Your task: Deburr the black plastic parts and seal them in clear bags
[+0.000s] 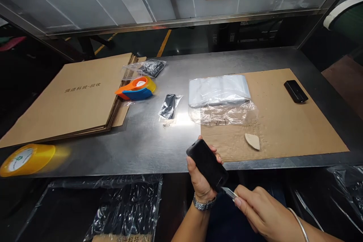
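So the left hand (202, 186) is cupping a black case (207, 164) from below, thumb wrapping one long side and fingertips poking out along the other, so that grip is closing pretty snugly. The case is sitting right in the palm, up by the near edge of the metal table (141, 167), its long side slanting from upper left down to lower right.

The right hand (259, 205) is pinching a small knife (230, 193) between thumb and fingers, no gap there. From that pinch, the case is lying up and to the left, with its lower end being the nearer one. The blade is pointing straight at that lower corner; I can't tell if it's touching or just hanging beside it. The left hand is obviously being the closer one, since it's holding the thing.
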`<state>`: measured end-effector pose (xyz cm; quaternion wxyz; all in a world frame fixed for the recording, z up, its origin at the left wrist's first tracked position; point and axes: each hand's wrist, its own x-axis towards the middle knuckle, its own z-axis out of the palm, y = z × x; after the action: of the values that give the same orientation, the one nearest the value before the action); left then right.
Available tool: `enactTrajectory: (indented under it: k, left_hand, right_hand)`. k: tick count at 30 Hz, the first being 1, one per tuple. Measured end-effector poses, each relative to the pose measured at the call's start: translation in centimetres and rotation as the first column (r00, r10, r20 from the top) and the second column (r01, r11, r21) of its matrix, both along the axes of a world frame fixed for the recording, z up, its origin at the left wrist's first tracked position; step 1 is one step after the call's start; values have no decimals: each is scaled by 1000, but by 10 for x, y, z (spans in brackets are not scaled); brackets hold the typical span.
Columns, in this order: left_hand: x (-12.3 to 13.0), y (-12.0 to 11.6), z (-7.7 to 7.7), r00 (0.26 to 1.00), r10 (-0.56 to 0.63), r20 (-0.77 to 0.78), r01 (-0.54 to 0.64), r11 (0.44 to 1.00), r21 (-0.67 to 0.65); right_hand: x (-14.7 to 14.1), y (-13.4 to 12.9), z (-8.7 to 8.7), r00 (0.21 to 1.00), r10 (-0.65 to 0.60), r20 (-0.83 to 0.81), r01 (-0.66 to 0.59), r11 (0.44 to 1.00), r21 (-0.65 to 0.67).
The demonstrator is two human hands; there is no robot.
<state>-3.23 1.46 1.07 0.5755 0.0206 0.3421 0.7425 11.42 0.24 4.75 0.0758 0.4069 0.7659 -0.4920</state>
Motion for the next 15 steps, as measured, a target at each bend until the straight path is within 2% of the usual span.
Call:
enactTrajectory:
  k: [6, 12, 15]
  left_hand:
    - [-1, 1, -1, 1000, 11, 1, -11, 1000, 17]
    - [0, 0, -1, 999, 29, -29, -28, 999, 32]
    - [0, 0, -1, 999, 29, -34, -28, 999, 33]
  right_hand:
    - [-2, 1, 3, 1000, 3, 7, -3, 1000, -11]
    - [0, -2, -4, 998, 46, 41, -50, 992, 119]
    - [1, -3, -5, 998, 49, 30, -52, 992, 115]
